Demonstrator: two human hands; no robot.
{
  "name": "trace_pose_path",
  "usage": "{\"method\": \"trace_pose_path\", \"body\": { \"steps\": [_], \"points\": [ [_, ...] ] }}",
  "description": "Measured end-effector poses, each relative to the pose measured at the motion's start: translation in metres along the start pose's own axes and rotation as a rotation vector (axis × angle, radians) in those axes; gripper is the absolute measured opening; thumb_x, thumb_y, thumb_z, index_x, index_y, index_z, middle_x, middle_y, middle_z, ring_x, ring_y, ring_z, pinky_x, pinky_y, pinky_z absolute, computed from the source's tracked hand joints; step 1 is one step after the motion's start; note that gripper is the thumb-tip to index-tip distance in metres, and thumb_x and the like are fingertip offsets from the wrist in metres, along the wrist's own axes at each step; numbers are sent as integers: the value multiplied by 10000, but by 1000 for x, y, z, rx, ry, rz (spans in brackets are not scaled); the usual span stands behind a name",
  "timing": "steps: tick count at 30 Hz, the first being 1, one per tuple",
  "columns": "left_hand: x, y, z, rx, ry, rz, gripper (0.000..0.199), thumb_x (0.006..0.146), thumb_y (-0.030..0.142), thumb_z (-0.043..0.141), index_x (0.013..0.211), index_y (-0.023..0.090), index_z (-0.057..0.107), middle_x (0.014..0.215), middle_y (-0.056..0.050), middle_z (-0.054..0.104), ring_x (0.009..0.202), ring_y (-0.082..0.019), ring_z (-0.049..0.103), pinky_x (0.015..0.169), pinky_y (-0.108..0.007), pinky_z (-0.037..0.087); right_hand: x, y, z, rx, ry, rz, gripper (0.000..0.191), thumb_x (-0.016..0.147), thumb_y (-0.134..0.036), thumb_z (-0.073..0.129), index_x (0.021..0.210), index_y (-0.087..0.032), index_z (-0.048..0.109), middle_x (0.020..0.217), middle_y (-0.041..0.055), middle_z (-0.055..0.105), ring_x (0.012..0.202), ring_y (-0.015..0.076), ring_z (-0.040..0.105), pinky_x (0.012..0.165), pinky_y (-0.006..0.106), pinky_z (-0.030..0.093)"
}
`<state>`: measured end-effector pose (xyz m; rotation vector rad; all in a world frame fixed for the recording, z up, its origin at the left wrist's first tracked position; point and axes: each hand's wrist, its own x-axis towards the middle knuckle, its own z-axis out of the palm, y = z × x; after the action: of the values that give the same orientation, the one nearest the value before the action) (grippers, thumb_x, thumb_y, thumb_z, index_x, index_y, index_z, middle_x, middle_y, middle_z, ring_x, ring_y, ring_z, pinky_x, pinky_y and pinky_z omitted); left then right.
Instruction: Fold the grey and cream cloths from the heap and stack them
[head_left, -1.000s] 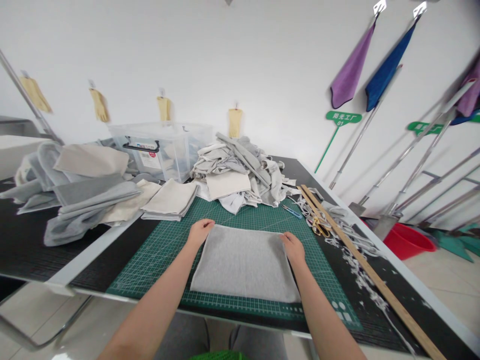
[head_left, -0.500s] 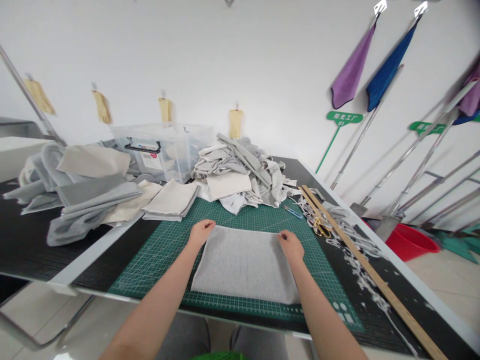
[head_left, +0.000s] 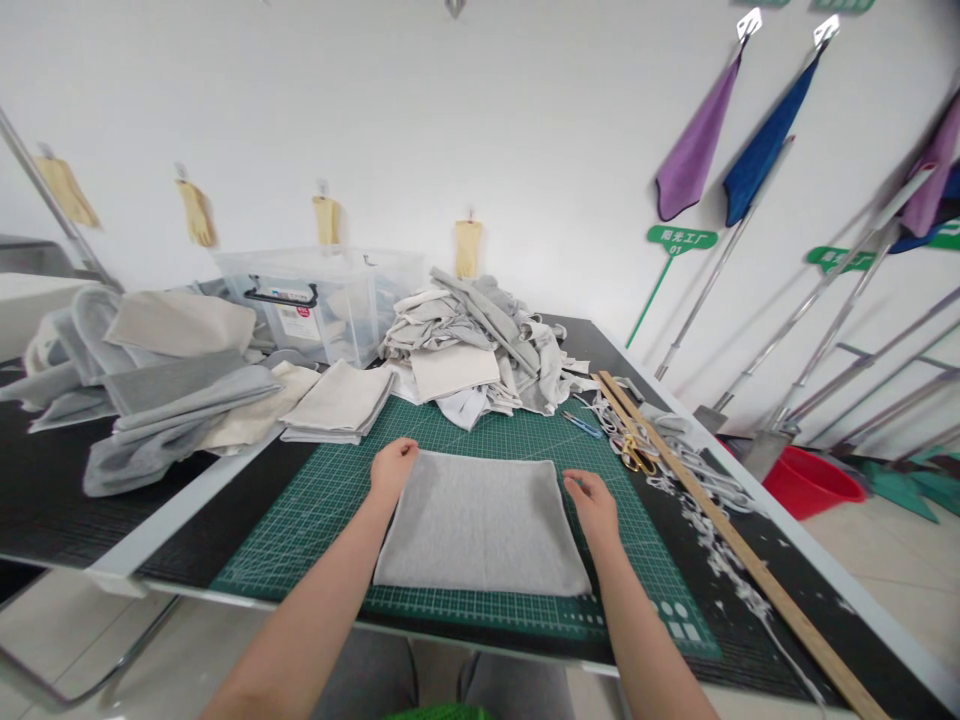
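Note:
A rectangular piece of light grey fabric (head_left: 484, 525) lies flat on the green cutting mat (head_left: 300, 520), close to the table's front edge. At its far left corner, my left hand (head_left: 393, 468) pinches the fabric between thumb and fingers. My right hand (head_left: 594, 500) is just off the far right corner, apart from the cloth, its fingers slightly spread with nothing between them. Beyond the fabric, a heap of crumpled grey and white cloth (head_left: 480, 340) covers the back of the mat. A neat folded stack of off-white cloth (head_left: 341, 395) sits to the left.
More grey cloth (head_left: 180, 395) is piled at the left, before a clear plastic box (head_left: 337, 310). Along the right lie blue snips (head_left: 582, 424), yellow-handled scissors (head_left: 637, 455), fabric scraps (head_left: 712, 550) and a long wooden ruler (head_left: 735, 540). A red bucket (head_left: 814, 482) stands on the floor.
My right hand has let go of the fabric's far right corner and moved a little to the right. My left hand still pinches the left corner. The view has shifted slightly.

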<state>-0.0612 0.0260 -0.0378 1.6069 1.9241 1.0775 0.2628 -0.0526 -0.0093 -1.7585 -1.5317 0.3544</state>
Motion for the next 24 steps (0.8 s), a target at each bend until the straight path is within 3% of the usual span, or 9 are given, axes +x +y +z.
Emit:
{"method": "trace_pose_path", "body": {
  "steps": [3,7,10,13,17,20,22,24],
  "points": [
    [-1,-4,-1,27,93,-65,182,668,286,455,765,218,592,754,-16,620,690,-166,542,584,-239,362,-31,-22,-9,26,-188,-167,221,683,-367,466,773,-236,620,912,26,586,842,165,517,718,254,393],
    [0,-7,-4,28,201,-113,222,674,273,441,851,189,546,765,-43,602,706,-182,539,620,-263,367,-77,-48,-7,-129,-505,-440,385,610,-389,581,988,-316,552,1090,-6,522,975,195,449,839,314,316],
    [-1,-7,-9,5,243,-134,236,691,273,416,879,166,509,764,-48,584,713,-172,538,641,-261,378,-89,-51,2,-267,-492,-447,304,673,-329,532,977,-325,546,1051,-23,544,925,178,463,808,307,318],
    [-4,-9,-14,-31,208,-120,167,675,252,432,801,171,506,748,-28,576,711,-150,539,653,-241,389,-77,-42,7,-396,-347,-365,175,742,-226,429,791,-281,588,875,-18,588,827,153,483,725,270,343],
    [-20,-11,-20,-77,57,-75,141,621,215,487,757,179,504,585,28,548,544,-116,527,549,-213,398,-47,-22,-4,-523,-61,-142,139,708,-189,449,717,-249,574,856,10,567,798,173,472,658,264,357],
    [-46,-9,-25,-115,-185,-43,119,618,230,493,727,181,490,462,67,471,410,-91,465,437,-190,362,-43,-19,-17,-473,87,-25,139,714,-228,442,781,-224,564,866,40,555,790,185,476,668,282,371],
    [-66,-5,-31,-134,-373,-12,105,639,237,466,727,182,480,447,78,427,376,-75,431,394,-174,329,-58,-28,-19,-359,27,-89,167,740,-267,414,798,-219,563,852,38,561,803,173,486,699,275,377],
    [-85,2,-39,-138,-570,36,140,651,231,444,773,181,493,476,78,412,373,-64,413,368,-160,303,-85,-42,-13,-271,-172,-254,197,754,-302,405,827,-229,572,887,32,569,856,167,486,750,277,366]
  ]
}}
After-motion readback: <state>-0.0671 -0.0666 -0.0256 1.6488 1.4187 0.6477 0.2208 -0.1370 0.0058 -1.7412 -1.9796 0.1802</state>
